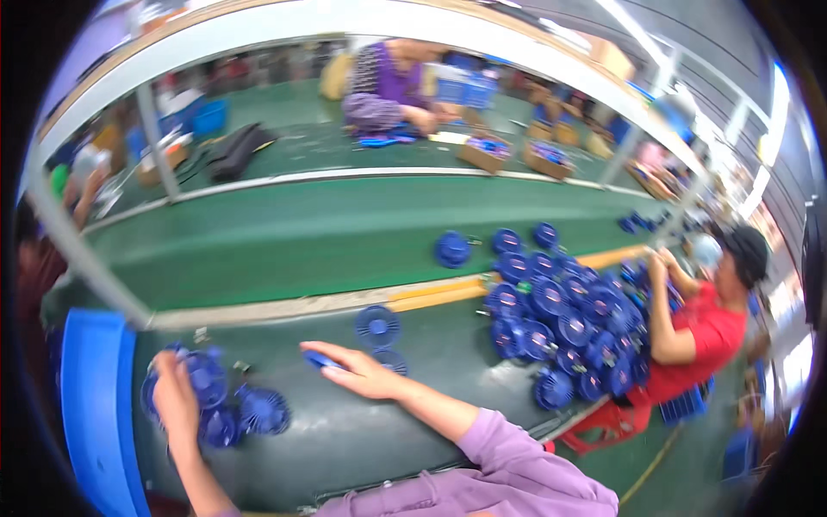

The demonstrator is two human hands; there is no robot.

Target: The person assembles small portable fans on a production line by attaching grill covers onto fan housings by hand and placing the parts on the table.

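Note:
At the left of the bench, my left hand [175, 395] is closed at a round blue ribbed fan housing [152, 396], its fingers smeared by motion. Several more such housings lie against it, among them a ribbed one [264, 410] just to its right. My right hand [366, 374] is above the middle of the bench, fingers pointing left, with a small flat blue piece [319, 358] between thumb and fingers; its exact kind is unclear. Behind that hand lie a blue round grille [377, 327] and a second one [393, 360], partly covered by the hand.
A blue tray [96, 414] stands at the left edge. A large heap of blue fan housings [560, 310] covers the right of the bench, beside a person in red [702, 332]. Beyond runs a green conveyor belt [284, 246] under a white frame; another person [388, 90] works across it.

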